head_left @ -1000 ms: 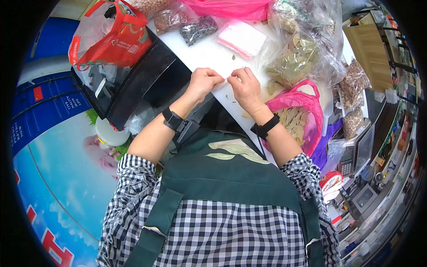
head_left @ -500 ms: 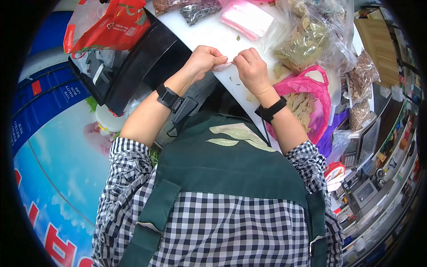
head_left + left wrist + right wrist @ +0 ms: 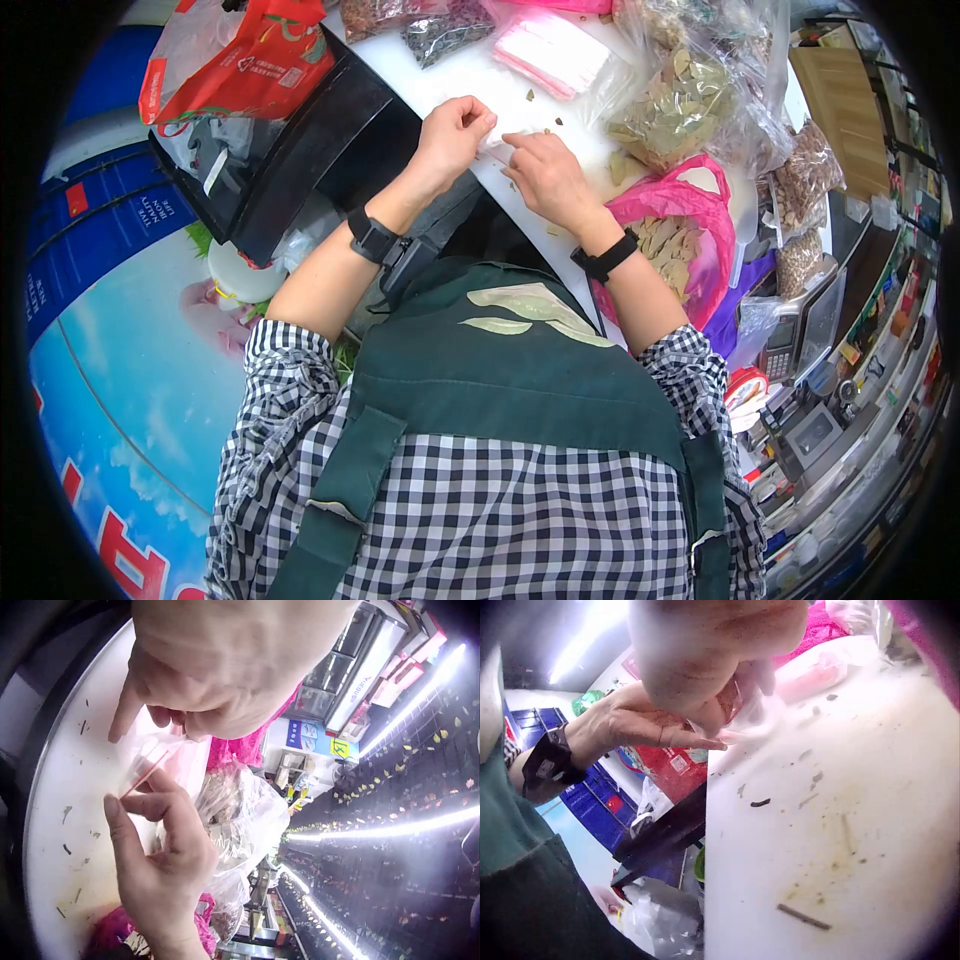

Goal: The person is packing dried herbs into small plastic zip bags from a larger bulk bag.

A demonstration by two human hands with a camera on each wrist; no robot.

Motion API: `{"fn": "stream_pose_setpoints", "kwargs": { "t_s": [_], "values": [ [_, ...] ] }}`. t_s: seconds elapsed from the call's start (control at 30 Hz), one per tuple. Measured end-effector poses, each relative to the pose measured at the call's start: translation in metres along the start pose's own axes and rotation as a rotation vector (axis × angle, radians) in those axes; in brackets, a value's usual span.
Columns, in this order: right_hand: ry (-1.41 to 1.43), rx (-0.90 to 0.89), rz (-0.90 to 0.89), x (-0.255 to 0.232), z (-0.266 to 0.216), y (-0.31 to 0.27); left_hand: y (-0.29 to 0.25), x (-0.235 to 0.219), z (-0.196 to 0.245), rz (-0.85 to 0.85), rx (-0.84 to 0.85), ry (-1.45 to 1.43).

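Note:
Both hands hold a small thin clear plastic bag [image 3: 141, 754] with a narrow red edge [image 3: 148, 774], over the near edge of the white table [image 3: 425, 85]. My left hand [image 3: 448, 145] has its thumb and fingers round one side of the film, partly hidden by the hand itself in its own wrist view. My right hand [image 3: 553, 182] pinches the red-edged side between thumb and fingertip. In the right wrist view the film [image 3: 759, 724] lies between the hands, just above the tabletop.
A stack of pink-edged bags [image 3: 550, 52] lies beyond the hands. A pink bag of dry leaves [image 3: 715, 235] and a clear leaf bag [image 3: 675, 110] stand right; a red bag [image 3: 245, 65] and black box [image 3: 325, 130] left. Dark bits [image 3: 804, 916] litter the tabletop.
The head view first moved so that the table shifted up, then settled slightly back. My right hand's fingers have loosened and stretched toward my left hand, whose fingertips have lifted slightly.

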State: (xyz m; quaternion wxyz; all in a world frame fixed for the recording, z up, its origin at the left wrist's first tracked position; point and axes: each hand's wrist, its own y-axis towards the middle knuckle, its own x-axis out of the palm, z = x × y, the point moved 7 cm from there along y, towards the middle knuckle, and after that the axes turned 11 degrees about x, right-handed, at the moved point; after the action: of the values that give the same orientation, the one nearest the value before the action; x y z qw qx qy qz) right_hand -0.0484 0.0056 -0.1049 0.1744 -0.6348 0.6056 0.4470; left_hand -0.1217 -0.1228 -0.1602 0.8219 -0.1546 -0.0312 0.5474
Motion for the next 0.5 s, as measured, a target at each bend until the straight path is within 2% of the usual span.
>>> {"fn": "stream_pose_setpoints", "kwargs": {
  "t_s": [0.03,0.1,0.17,0.23,0.27,0.33,0.4,0.47,0.5],
  "values": [
    [0.097,0.141,-0.038,0.005,0.009,-0.001,-0.003,0.001,-0.002,-0.001,0.000,-0.001],
    [0.084,0.196,-0.024,0.011,0.018,0.003,-0.011,0.001,0.024,0.043,0.480,0.371],
    [0.074,0.251,-0.006,0.021,0.024,0.006,-0.018,0.007,0.022,0.039,0.510,0.353],
    [-0.209,0.266,0.015,0.035,0.024,0.010,-0.022,0.014,0.020,0.025,0.558,0.320],
    [-0.208,0.265,0.016,0.040,0.025,0.010,-0.022,0.015,0.017,0.026,0.558,0.321],
    [-0.337,0.413,-0.098,0.051,0.035,0.013,-0.023,0.018,0.009,-0.016,0.534,0.330],
    [-0.304,0.456,-0.089,0.051,0.038,0.017,-0.026,0.015,0.003,-0.013,0.509,0.374],
    [-0.276,0.504,-0.081,0.052,0.044,0.020,-0.027,0.012,-0.009,-0.032,0.365,0.290],
    [-0.231,0.508,-0.034,0.050,0.049,0.022,-0.027,0.011,-0.010,-0.031,0.365,0.288]
  ]
}}
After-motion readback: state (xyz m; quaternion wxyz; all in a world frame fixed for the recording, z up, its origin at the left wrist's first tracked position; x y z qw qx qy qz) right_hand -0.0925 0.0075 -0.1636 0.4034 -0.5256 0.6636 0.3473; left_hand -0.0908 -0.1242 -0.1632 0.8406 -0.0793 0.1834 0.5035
